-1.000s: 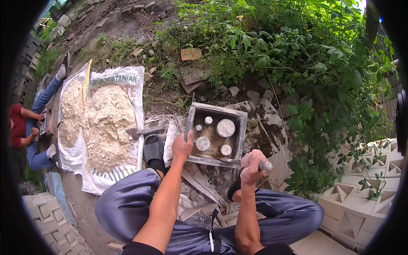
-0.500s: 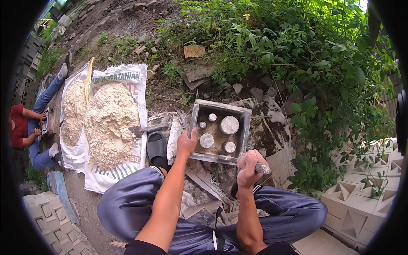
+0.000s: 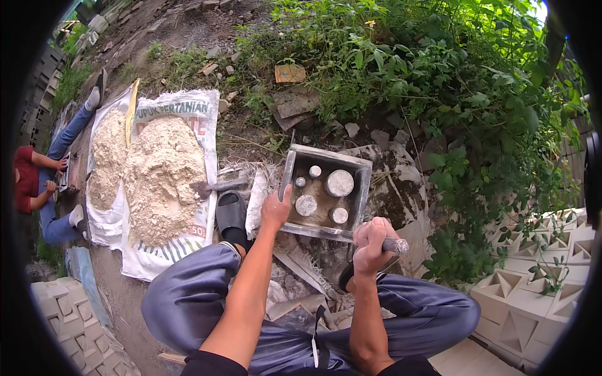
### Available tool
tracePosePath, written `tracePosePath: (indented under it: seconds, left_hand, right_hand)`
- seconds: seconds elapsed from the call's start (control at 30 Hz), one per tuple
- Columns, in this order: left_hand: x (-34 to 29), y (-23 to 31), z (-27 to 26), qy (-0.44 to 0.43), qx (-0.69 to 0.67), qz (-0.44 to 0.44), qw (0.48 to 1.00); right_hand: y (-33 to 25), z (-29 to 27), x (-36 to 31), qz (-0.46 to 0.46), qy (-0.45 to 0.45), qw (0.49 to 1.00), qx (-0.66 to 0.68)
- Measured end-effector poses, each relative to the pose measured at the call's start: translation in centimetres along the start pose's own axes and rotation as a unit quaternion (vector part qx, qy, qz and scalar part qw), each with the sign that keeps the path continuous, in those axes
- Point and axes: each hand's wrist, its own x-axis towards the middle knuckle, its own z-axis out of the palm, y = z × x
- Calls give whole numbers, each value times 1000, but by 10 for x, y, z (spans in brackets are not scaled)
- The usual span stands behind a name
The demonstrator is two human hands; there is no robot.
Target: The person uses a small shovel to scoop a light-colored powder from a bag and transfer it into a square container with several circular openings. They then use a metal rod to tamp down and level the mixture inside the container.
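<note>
A square grey mould box (image 3: 331, 154) lies on the ground before me, its floor dusted with tan powder. Inside stand several round, pale-topped cylinders of different sizes, the widest cylinder (image 3: 340, 183) at the right. My left hand (image 3: 274, 210) grips the box's left wall near its front corner. Just off the front right corner, my right hand (image 3: 371, 244) is closed round a grey, crusted rod (image 3: 396, 245). One end of the rod sticks out to the right; its other end runs left along the box's near edge.
Left of me, pale powder (image 3: 166, 169) is heaped on white sacks (image 3: 210, 103), with a trowel (image 3: 219, 186) at its edge. Another person (image 3: 28, 178) sits far left. Pale patterned blocks (image 3: 520, 307) are stacked at the right, below leafy plants (image 3: 464, 94).
My right hand and the rod have shifted slightly right. The left hand keeps its hold on the box, and the cylinders stand as before.
</note>
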Motion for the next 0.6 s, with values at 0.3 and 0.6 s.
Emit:
tracePosePath:
  seconds: [0.3, 0.6]
  left_hand:
    - [-2, 0, -1, -9, 15, -17, 1000]
    - [0, 3, 3, -26, 13, -11, 1000]
  right_hand:
    - [73, -18, -12, 7, -107, 988, -111]
    - [-4, -18, 12, 22, 21, 999, 15]
